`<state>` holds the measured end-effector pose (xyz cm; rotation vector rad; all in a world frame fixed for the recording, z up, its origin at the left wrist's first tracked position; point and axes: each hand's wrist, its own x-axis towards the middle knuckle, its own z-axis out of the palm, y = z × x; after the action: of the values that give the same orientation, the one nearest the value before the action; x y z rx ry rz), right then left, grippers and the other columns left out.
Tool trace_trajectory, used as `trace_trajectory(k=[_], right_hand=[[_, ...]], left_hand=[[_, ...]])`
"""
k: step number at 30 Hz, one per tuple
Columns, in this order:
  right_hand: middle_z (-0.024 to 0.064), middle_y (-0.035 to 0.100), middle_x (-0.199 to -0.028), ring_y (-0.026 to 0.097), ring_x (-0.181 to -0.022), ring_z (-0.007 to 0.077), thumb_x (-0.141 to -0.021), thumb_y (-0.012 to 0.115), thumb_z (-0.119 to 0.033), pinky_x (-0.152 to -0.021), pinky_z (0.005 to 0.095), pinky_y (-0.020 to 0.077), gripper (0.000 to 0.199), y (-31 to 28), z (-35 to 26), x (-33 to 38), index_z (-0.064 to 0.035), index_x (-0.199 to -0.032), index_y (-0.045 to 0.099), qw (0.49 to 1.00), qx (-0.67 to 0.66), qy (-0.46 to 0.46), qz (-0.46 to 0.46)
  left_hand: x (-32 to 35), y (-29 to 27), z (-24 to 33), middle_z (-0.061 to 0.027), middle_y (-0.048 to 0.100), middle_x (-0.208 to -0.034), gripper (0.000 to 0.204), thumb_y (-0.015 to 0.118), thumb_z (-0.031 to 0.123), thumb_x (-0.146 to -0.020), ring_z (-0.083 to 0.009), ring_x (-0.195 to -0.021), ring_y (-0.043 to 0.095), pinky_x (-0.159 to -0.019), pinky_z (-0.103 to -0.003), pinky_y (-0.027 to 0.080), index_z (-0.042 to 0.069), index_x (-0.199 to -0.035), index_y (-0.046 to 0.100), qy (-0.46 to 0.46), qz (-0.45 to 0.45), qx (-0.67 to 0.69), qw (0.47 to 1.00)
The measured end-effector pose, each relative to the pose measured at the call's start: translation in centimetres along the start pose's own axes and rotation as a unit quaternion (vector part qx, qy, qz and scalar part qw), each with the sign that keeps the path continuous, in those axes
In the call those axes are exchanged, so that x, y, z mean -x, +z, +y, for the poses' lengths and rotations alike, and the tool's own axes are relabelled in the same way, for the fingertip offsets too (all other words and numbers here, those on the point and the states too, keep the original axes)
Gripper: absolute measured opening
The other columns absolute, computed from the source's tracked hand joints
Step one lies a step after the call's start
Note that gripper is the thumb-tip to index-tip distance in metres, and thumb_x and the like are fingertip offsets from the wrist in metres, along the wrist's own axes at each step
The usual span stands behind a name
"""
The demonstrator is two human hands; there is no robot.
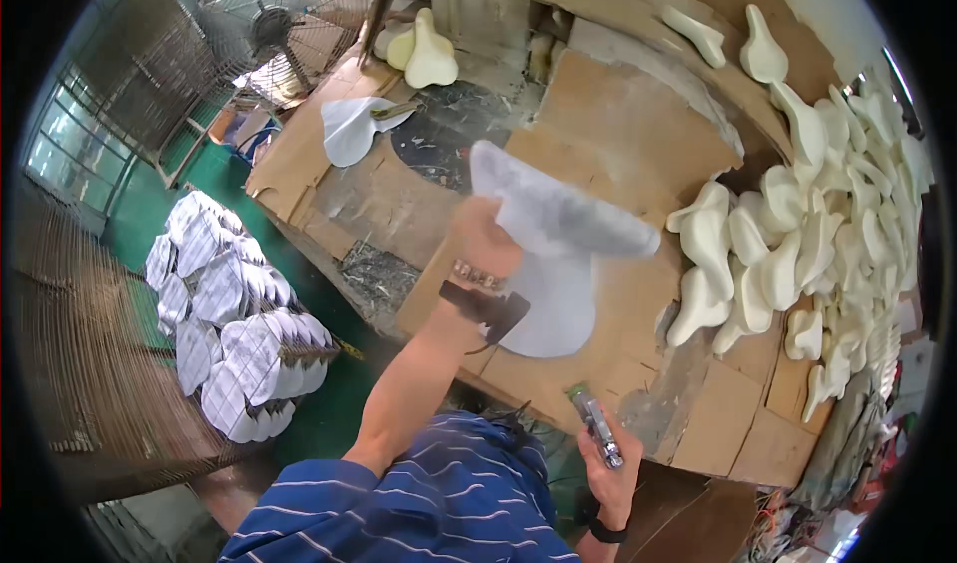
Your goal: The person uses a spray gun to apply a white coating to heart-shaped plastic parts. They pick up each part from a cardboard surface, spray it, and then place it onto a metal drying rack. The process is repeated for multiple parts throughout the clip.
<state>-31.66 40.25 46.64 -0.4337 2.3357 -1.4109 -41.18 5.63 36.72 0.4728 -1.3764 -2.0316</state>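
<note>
My left hand (482, 236) is closed on a white-and-grey sheet piece (573, 204), lifted above the cardboard-covered table; motion blurs the fingers and the sheet. Under it shows a rounded white sheet (553, 309); I cannot tell whether the two are joined. A beaded bracelet and a dark band circle my left wrist. Low at the table's front edge, my right hand (610, 468) grips a silver metal hand tool (596, 425) with a greenish tip, which points toward the table. The tool's exact kind is unclear.
Cream foam saddle-shaped pads (783, 234) pile up on the right. More foam pads (431, 53) and a loose white sheet (351, 130) lie at the table's far left. Stacked grey-white pieces (234, 314) stand low on the left, beside a wire-mesh guard (80, 364). Behind is a caged fan (271, 30).
</note>
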Motion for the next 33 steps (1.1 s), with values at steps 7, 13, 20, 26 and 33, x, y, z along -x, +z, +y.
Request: trace_trajectory(k=[7,13,20,26,33], right_hand=[[0.0013,0.057,-0.073,0.05,-0.067,0.0082,-0.08,0.067,-0.005,-0.059,0.0244,0.0407,0.021,3.8,-1.1,-2.6,0.004,-0.098,0.065,0.992,-0.032,0.008,-0.118],[0.0183,0.069,-0.107,0.065,-0.095,0.0307,-0.083,0.062,-0.061,-0.083,0.0437,0.0479,0.067,7.2,-6.4,-5.1,-0.0099,-0.127,0.062,0.916,0.269,0.088,-0.286],[0.0161,0.069,-0.105,0.064,-0.092,0.0299,-0.091,0.061,-0.045,-0.078,0.0413,0.0485,0.049,16.3,-12.5,-4.2,-0.0083,-0.123,0.063,0.893,0.317,-0.048,-0.317],[0.0118,0.066,-0.096,0.06,-0.084,0.0205,-0.091,0.062,-0.037,-0.075,0.0331,0.0481,0.044,25.5,-14.8,-2.6,-0.0047,-0.121,0.063,0.899,0.24,-0.074,-0.359],[0.0045,0.059,-0.073,0.054,-0.071,0.0155,-0.088,0.069,-0.03,-0.063,0.0327,0.0448,0.033,38.6,-19.9,-1.6,0.0007,-0.101,0.068,0.871,0.282,-0.065,-0.398]], left_hand=[[7.4,-10.2,10.7,-0.0174,0.067,-0.111,0.046,0.049,0.013,-0.075,-0.035,-0.101,0.065,-0.096,-0.05,0.048,-0.003,-0.117,0.059,0.049,0.149,0.112,0.981],[18.2,-21.4,13.5,-0.0171,0.065,-0.113,0.047,0.049,0.009,-0.073,-0.0339,-0.108,0.061,-0.101,-0.049,0.043,-0.003,-0.119,0.057,0.122,0.235,0.492,0.829],[30.4,-35.4,11.6,-0.0151,0.059,-0.105,0.037,0.05,0.004,-0.067,-0.0381,-0.107,0.057,-0.1,-0.056,0.043,0.0,-0.103,0.055,0.169,0.521,0.468,0.693],[35.3,-48.2,15.1,-0.0131,0.058,-0.105,0.042,0.049,0.004,-0.062,-0.034,-0.103,0.058,-0.098,-0.047,0.045,-0.001,-0.104,0.054,0.227,0.59,0.45,0.631],[39.4,-67.0,21.5,-0.0118,0.063,-0.1,0.038,0.053,0.009,-0.061,-0.0338,-0.097,0.061,-0.095,-0.047,0.048,-0.001,-0.098,0.057,0.287,0.629,0.411,0.594]])
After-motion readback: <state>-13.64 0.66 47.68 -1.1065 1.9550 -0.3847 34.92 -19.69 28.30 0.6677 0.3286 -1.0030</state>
